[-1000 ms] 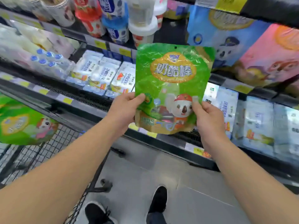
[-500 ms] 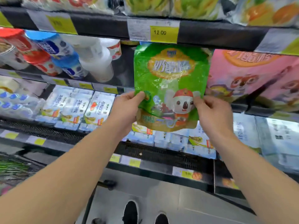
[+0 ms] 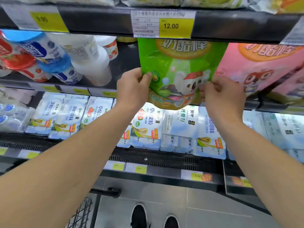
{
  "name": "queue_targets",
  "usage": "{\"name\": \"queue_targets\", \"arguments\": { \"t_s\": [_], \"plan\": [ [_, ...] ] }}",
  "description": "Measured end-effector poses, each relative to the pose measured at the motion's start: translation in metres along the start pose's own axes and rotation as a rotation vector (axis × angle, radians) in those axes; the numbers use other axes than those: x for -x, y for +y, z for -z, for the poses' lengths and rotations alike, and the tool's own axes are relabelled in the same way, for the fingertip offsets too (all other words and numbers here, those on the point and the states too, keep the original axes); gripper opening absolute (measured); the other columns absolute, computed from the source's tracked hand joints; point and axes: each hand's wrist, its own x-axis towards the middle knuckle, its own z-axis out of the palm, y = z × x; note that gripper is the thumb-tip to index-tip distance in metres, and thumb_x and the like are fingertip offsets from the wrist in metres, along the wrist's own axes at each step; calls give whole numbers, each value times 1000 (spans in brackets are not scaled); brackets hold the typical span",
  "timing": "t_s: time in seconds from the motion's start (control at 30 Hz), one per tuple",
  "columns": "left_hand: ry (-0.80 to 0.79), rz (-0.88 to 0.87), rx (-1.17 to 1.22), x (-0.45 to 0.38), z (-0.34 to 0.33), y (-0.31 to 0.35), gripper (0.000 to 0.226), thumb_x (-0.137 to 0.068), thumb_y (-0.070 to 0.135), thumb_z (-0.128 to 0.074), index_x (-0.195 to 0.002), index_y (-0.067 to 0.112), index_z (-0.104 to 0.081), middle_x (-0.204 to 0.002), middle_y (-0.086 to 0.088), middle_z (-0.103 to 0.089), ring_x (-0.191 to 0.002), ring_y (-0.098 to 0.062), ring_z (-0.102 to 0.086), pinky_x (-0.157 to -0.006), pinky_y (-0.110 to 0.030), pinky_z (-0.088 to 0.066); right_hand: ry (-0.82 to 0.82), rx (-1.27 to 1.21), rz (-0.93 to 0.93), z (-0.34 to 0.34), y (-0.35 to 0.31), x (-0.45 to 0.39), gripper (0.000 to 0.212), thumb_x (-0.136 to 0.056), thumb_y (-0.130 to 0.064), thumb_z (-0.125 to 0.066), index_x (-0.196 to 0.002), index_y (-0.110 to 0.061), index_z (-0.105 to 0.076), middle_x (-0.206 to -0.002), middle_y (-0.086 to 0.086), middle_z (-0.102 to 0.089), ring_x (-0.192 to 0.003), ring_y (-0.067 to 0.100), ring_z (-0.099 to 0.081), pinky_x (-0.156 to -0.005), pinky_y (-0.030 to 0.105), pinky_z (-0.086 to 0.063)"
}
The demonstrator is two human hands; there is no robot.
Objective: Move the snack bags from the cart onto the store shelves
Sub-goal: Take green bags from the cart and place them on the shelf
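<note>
**Green bag held up at the middle shelf**

Both arms are stretched out toward the cooler. The green snack bag (image 3: 179,69) hangs upright between the two hands, its top edge tucked behind the black shelf rail (image 3: 98,18) that carries the 12.00 price tag (image 3: 164,24). The left hand (image 3: 132,89) has a closed grip on the bag's lower left edge, thumb pressed on the front. The right hand (image 3: 223,94) pinches the lower right edge, fingers curled round it. Just beside the bag on its right stands a pink snack bag (image 3: 263,66), the two touching or nearly so. To the left, white and blue yogurt bottles (image 3: 79,58) lie tilted on the same shelf. Below are rows of pale blue milk packs (image 3: 179,129). A corner of the wire cart (image 3: 82,213) shows at the bottom, near the person's black shoes (image 3: 139,216).
</note>
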Motion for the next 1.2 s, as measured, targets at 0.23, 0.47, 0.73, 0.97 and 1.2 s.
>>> {"name": "queue_targets", "arguments": {
  "t_s": [0.23, 0.47, 0.73, 0.97, 1.2],
  "plan": [
    [-35, 87, 62, 13, -5, -28, 33, -95, 22, -56, -75, -3, -58, -76, -19, -68, -63, -13, -71, -66, -47, -57, -46, -96, -133, -7, 10, 35, 13, -89, -21, -57, -90, -18, -69, -77, -8, -69, -64, -3, -56, -54, 9, -39],
    [20, 38, 170, -3, 7, -1, 34, -93, 26, -56, -74, -2, -58, -64, -4, -65, -58, -13, -72, -67, -50, -58, 49, -282, -141, -2, -11, 17, 14, -80, -25, -62, -86, -31, -73, -80, -12, -74, -86, 10, -70, -86, 40, -57],
    [10, 73, 171, -16, 5, 11, 32, -94, 24, -54, -87, -6, -63, -88, -17, -71, -58, -11, -71, -68, -52, -58, -36, -378, -106, -3, -17, 20, 42, -82, -5, -61, -121, -20, -52, -112, -7, -66, -99, 4, -66, -88, 22, -53],
    [6, 45, 184, -21, -3, 15, 31, -92, 24, -54, -86, -3, -66, -87, -16, -72, -61, -12, -72, -69, -49, -59, -235, 228, 315, -17, 8, 45, 39, -78, -14, -63, -116, -18, -63, -122, 0, -49, -113, 25, -50, -85, 35, -46],
    [-7, 72, 259, -23, -9, -3, 24, -90, 16, -57, -67, 11, -60, -72, 0, -67, -72, -12, -74, -75, -47, -60, -403, 536, 254, -21, 2, 45, 68, -87, -18, -57, -148, -28, -30, -159, -10, -14, -133, 26, -34, -90, 39, -46]
  ]
}}
